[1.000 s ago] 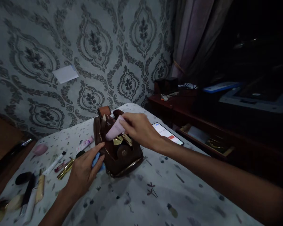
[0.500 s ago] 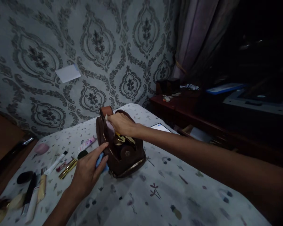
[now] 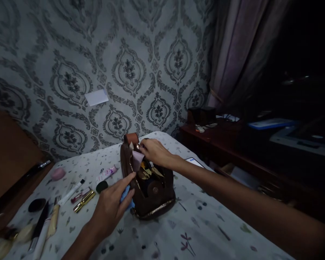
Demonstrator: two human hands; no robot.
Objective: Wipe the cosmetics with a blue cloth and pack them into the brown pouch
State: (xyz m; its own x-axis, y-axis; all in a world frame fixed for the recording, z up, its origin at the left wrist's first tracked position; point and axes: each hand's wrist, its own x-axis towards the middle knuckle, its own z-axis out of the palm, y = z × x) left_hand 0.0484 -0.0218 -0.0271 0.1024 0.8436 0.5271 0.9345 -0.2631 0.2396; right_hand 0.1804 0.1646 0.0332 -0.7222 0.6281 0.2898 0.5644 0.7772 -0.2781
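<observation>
A brown leather handbag (image 3: 141, 209) stands unzipped on the bed sheet. Inside it are a pale pink tube (image 3: 137, 160) and crinkled gold wrappers (image 3: 147, 174). My left hand (image 3: 111, 200) grips the bag's near left side, index fingertip on the zipper edge and thumb lower down. Something blue (image 3: 127, 198) shows between that thumb and finger, against the bag. At the far rim, beside the brown strap (image 3: 131, 138), my right hand (image 3: 155, 152) has its fingers closed together; a small shiny spot shows near them, but what they hold is unclear.
Left on the sheet lie a pink sponge (image 3: 58, 174), a pink-and-white tube (image 3: 107, 173), a gold lipstick tube (image 3: 84, 200), a dark round lid (image 3: 102, 186) and several brushes and cosmetics. A phone (image 3: 194, 162) lies behind my right forearm. A dark red desk (image 3: 200, 139) stands at right.
The view has shifted, so everything sits lower and further right. My right hand has drawn up out of the bag to its far rim, showing more of the pink tube. My left hand stays on the bag.
</observation>
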